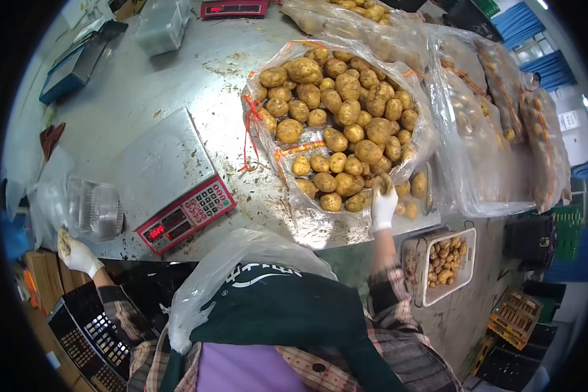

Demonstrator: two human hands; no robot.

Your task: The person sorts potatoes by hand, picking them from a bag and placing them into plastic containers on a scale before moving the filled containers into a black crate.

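Observation:
My right hand (383, 204), in a white glove, reaches into the near edge of a large open clear bag of potatoes (338, 124) on the metal table (196, 72); its fingers curl around a potato (380, 183) at the bag's rim. My left hand (76, 253), also gloved, hangs low at the table's left edge beside a stack of clear plastic trays (97, 209), with a small brownish thing in its fingers that I cannot make out. A weighing scale (170, 179) with a red keypad sits between my hands, its pan bare.
More filled potato bags (496, 111) lie to the right and behind. A white crate with small potatoes (441, 264) stands on the floor at right. Black crates (88, 333) sit lower left. A second red scale (234, 8) and a blue tray (72, 65) are at the far side.

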